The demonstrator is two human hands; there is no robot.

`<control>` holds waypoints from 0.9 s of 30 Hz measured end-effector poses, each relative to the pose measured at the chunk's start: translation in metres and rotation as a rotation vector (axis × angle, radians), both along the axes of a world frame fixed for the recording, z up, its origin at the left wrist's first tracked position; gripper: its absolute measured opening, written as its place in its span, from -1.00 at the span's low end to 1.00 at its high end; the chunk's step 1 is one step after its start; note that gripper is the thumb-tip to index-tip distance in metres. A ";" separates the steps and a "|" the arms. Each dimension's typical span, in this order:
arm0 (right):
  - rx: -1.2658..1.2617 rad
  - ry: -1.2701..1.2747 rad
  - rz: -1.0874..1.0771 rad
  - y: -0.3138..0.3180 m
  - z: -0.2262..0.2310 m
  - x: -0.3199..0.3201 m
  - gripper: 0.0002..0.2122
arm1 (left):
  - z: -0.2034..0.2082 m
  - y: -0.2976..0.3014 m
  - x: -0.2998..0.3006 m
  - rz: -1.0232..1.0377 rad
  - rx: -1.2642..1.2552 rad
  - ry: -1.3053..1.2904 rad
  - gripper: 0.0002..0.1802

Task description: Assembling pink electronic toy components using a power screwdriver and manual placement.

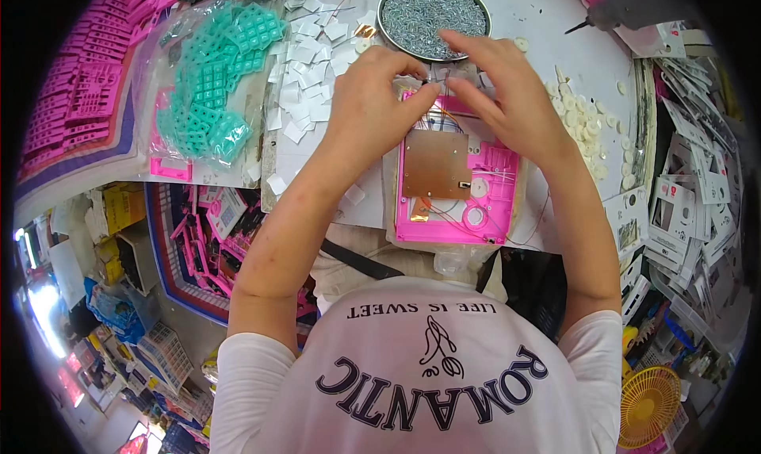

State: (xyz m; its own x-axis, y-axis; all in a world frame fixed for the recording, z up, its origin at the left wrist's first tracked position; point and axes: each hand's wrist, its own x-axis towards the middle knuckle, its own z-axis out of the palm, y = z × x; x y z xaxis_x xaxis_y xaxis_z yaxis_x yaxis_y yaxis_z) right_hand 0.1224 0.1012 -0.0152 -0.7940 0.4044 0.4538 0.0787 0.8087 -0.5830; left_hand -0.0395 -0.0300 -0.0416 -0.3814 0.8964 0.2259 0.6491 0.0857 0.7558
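Observation:
In front of me lies a pink plastic housing (412, 230), open side up. Inside it are a brown circuit board (436, 164), thin wires and a white ring-shaped part (475, 216). My left hand (372, 97) is over the housing's far left corner, thumb and forefinger pinched around something small and dark that I cannot make out. Across from it, my right hand (511, 97) is open over the far right corner, thumb and forefinger apart. Its forefinger reaches over the near rim of a round metal dish (382, 35) full of small screws (432, 18).
White paper-like squares (305, 65) and a bag of green keypads (214, 81) lie to the left, with stacked pink parts (87, 89) beyond. Cream round pieces (583, 121) lie right. A dark pointed tool (634, 14) hangs far right, above printed white panels (682, 192).

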 end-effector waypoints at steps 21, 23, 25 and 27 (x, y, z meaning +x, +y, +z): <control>0.062 -0.423 0.106 -0.068 0.030 0.065 -0.87 | 0.022 0.000 0.014 -0.397 0.054 0.257 -0.91; 0.014 -0.361 0.067 -0.079 0.020 0.074 -0.81 | 0.021 0.001 0.018 -0.437 0.075 0.365 -0.92; -0.016 -0.304 0.039 -0.082 0.013 0.078 -0.76 | 0.025 0.004 0.021 -0.494 0.053 0.464 -0.93; -0.028 -0.252 0.021 -0.083 0.009 0.079 -0.73 | 0.034 0.010 0.023 -0.567 -0.012 0.553 -0.93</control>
